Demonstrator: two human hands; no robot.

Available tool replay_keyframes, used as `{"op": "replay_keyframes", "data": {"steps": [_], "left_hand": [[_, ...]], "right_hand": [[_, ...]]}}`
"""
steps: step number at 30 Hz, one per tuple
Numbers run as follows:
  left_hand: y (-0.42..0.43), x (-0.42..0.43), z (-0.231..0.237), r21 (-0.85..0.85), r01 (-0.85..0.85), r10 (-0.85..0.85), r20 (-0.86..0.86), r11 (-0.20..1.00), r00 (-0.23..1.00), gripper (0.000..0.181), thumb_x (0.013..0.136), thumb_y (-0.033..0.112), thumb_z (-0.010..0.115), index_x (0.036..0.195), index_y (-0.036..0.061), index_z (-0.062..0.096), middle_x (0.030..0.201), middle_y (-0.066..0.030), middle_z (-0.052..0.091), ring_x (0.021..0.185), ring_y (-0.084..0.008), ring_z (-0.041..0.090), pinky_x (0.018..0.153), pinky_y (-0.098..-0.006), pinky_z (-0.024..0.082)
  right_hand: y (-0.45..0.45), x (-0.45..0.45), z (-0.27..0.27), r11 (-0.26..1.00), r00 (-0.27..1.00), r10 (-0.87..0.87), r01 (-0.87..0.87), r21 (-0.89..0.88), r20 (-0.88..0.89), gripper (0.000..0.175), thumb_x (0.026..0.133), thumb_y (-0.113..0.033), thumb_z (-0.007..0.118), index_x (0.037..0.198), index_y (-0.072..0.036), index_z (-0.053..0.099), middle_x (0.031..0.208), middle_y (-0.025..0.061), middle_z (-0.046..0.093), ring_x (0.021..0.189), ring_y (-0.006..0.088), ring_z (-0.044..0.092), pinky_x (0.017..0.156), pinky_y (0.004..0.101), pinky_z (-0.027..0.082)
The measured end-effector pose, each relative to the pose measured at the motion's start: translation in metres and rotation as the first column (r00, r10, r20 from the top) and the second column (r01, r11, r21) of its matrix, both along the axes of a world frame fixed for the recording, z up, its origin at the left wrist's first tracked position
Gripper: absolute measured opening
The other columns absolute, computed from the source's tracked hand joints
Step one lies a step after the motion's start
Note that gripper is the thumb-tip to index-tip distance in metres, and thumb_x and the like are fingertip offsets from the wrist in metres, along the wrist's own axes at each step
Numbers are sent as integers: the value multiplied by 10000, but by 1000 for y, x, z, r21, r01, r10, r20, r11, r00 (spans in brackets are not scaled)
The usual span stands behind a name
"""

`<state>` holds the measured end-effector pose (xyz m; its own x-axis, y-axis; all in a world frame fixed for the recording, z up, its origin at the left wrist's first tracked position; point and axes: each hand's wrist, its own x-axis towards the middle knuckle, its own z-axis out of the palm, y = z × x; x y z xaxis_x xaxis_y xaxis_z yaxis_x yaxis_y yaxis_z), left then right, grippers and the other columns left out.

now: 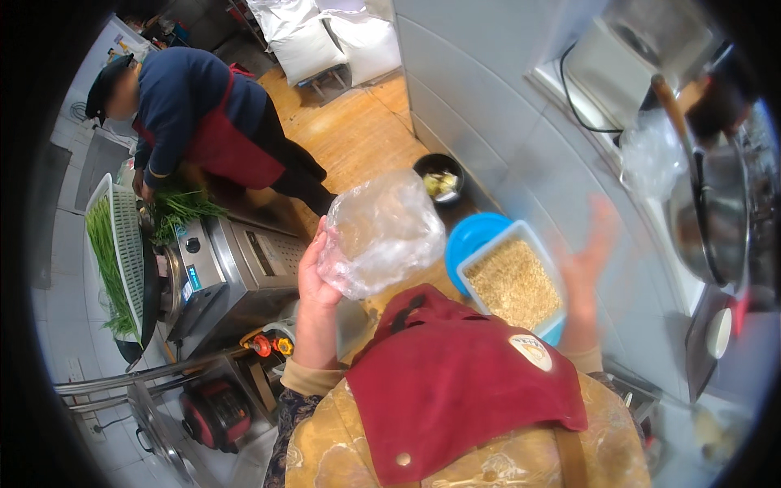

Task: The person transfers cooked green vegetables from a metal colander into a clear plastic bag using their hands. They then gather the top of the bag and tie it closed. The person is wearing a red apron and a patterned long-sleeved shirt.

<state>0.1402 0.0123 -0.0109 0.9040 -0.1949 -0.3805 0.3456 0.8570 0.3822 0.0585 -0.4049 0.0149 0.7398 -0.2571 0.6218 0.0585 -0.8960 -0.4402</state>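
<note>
My left hand grips the edge of a crumpled clear plastic bag or sheet, held out in front of my red apron. Whether anything lies inside the plastic cannot be told. On the other side, my right hand is blurred by motion, its fingers apart and nothing visible in it. It is beside a translucent plastic bin filled with tan, grain-like bits. A round blue plastic basin or lid shows behind and partly beneath that bin.
A co-worker bends over green stalks by a white basket and steel stove. A black bucket with scraps stands against the tiled wall. White sacks are stacked behind; a metal pan is at right.
</note>
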Motion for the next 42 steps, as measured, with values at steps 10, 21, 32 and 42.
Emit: {"op": "replay_keyframes", "data": {"steps": [10, 21, 32, 42], "left_hand": [[45, 17, 9, 4, -231, 231, 35, 973, 972, 362, 952, 136, 626, 1199, -113, 536, 1219, -198, 602, 1108, -255, 611, 945, -305, 546], [42, -51, 67, 720, -667, -601, 451, -193, 660, 392, 798, 104, 734, 1171, 49, 628, 1233, -110, 606, 1057, -261, 617, 956, -378, 460], [78, -89, -4, 662, -699, -814, 232, -269, 532, 238, 766, 97, 680, 1004, 93, 667, 891, -83, 584, 848, -270, 604, 761, -387, 498], [123, -58, 5, 562, -656, -640, 266, -504, 721, 237, 739, 60, 708, 975, 65, 694, 1117, -142, 609, 1139, -350, 552, 982, -538, 431]], "right_hand": [[139, 91, -39, 91, 824, 566, -114, 989, 43, 239, 892, -10, 504, 1099, -23, 621, 894, 43, 666, 743, 149, 626, 676, 300, 524], [226, 109, -58, -445, 718, 685, 283, 849, 120, 257, 1015, -230, 492, 1174, -66, 609, 1077, 52, 643, 894, 159, 616, 730, 302, 516], [283, 135, -35, -430, 767, 620, 158, 889, 164, 290, 998, -133, 422, 1231, -2, 533, 1103, 131, 639, 948, 234, 651, 795, 386, 546], [338, 92, -21, -145, 341, 938, 202, 969, 69, 258, 863, -38, 548, 1107, -23, 630, 991, 90, 690, 838, 243, 682, 725, 347, 526]]}}
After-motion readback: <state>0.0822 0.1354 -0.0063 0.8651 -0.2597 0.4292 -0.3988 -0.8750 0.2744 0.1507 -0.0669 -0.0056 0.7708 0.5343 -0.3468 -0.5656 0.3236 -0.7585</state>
